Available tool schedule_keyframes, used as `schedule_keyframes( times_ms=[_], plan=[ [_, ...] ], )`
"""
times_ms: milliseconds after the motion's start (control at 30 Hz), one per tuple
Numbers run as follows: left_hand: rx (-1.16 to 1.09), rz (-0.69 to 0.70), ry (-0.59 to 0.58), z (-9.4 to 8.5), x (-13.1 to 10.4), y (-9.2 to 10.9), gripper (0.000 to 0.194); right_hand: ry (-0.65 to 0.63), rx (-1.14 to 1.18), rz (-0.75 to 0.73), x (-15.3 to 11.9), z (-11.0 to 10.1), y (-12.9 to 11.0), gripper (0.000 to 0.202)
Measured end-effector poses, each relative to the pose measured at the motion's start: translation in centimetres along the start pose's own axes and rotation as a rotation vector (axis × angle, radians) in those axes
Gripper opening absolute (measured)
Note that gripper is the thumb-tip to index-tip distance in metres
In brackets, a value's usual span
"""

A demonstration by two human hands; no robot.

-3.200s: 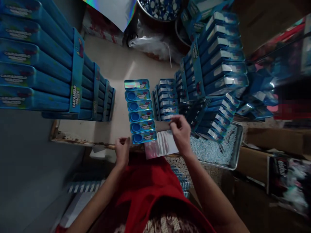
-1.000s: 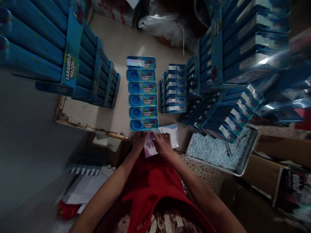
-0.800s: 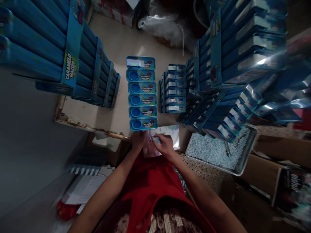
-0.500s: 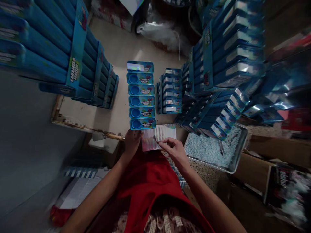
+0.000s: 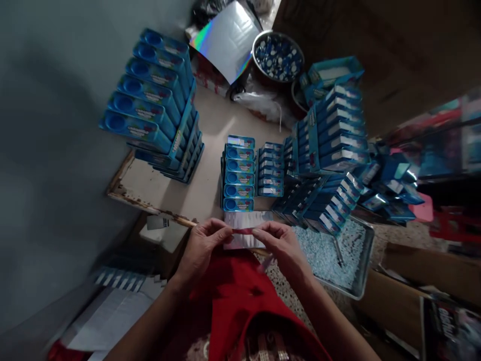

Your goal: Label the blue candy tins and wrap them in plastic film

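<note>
Between my two hands a thin strip (image 5: pixel 243 231) is stretched, reddish in the light. My left hand (image 5: pixel 206 244) pinches its left end with thumb and forefinger. Its right end is pinched by my right hand (image 5: pixel 281 245), where a slim, blurred pale tool (image 5: pixel 266 263) also sticks out below the palm. Under the strip lies a shiny silvery sheet (image 5: pixel 248 219) with rows of strips, at the table's front edge. Just beyond the sheet stands a column of blue boxes (image 5: pixel 239 191) with round blue windows.
Tall stacks of blue boxes rise at left (image 5: pixel 145 100) and right (image 5: pixel 338 135). A metal tray (image 5: pixel 366 271) of pale blue bits sits at lower right, a tool lying in it. A bowl (image 5: pixel 295 44) and a silver sheet (image 5: pixel 229 42) are at the back.
The view has shifted, showing more of the back. My left hand has left the sheet's edge, and both hands now hold the strip between them above the sheet.
</note>
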State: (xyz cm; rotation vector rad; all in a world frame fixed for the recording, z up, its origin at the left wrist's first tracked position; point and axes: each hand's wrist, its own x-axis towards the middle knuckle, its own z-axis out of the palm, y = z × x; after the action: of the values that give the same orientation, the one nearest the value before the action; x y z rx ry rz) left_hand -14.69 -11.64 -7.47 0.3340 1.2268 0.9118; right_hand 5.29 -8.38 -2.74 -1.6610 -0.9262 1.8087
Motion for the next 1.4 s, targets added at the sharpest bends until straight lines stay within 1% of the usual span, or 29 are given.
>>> schedule_keyframes(
  times_ms=[67,133,200,267,333,400,467,533,733,867,933,1033,1100,1167,1233,1333,1400],
  plan=[
    [0.007,0.022,0.040,0.5,0.2,1.8,0.029,0.077,-0.031,-0.067,0.8,1.0,-1.1,0.035],
    [0.026,0.095,0.095,1.0,1.2,3.9,0.030,0.176,-0.083,-0.167,2.3,2.2,-2.6,0.038],
    [0.073,0.228,0.164,1.5,3.0,6.4,0.030,0.278,-0.172,-0.288,4.6,3.2,-4.3,0.037],
    [0.124,0.356,0.212,1.9,5.5,8.8,0.032,0.353,-0.280,-0.389,7.4,3.8,-6.0,0.033],
    [0.160,0.430,0.221,2.1,8.2,10.9,0.035,0.388,-0.371,-0.431,10.2,4.0,-7.4,0.029],
    [0.210,0.456,0.212,2.1,10.4,12.4,0.038,0.407,-0.437,-0.442,12.6,3.9,-8.3,0.026],
    [0.260,0.455,0.199,2.0,12.1,13.4,0.038,0.409,-0.491,-0.445,14.3,3.6,-8.9,0.024],
    [0.290,0.451,0.192,1.9,13.2,13.9,0.037,0.405,-0.545,-0.449,15.3,3.5,-9.2,0.023],
    [0.279,0.454,0.178,1.2,15.2,13.7,0.036,0.473,-0.726,-0.453,16.4,4.1,-10.0,0.024],
    [0.269,0.446,0.162,0.9,15.5,13.3,0.036,0.478,-0.791,-0.409,16.5,4.3,-10.3,0.024],
    [0.259,0.437,0.159,0.8,15.5,13.1,0.036,0.455,-0.806,-0.376,16.7,4.2,-10.3,0.024],
    [0.164,0.379,0.120,0.5,15.8,12.5,0.041,0.489,-0.837,-0.344,17.2,3.4,-10.3,0.031],
    [0.064,0.297,0.092,0.3,16.4,11.7,0.046,0.470,-0.787,-0.322,17.8,2.6,-10.1,0.042],
    [-0.034,0.208,0.071,0.3,17.2,10.6,0.053,0.385,-0.652,-0.307,18.5,1.8,-9.7,0.049],
    [-0.132,0.140,0.057,0.6,18.1,9.4,0.061,0.320,-0.525,-0.302,19.0,1.2,-9.3,0.052],
    [-0.216,0.089,0.067,1.2,19.3,8.1,0.067,0.279,-0.467,-0.314,19.0,0.8,-9.2,0.053],
    [-0.187,0.076,0.113,1.2,19.8,7.7,0.063,0.278,-0.467,-0.375,18.3,0.7,-9.5,0.052]
  ],
)
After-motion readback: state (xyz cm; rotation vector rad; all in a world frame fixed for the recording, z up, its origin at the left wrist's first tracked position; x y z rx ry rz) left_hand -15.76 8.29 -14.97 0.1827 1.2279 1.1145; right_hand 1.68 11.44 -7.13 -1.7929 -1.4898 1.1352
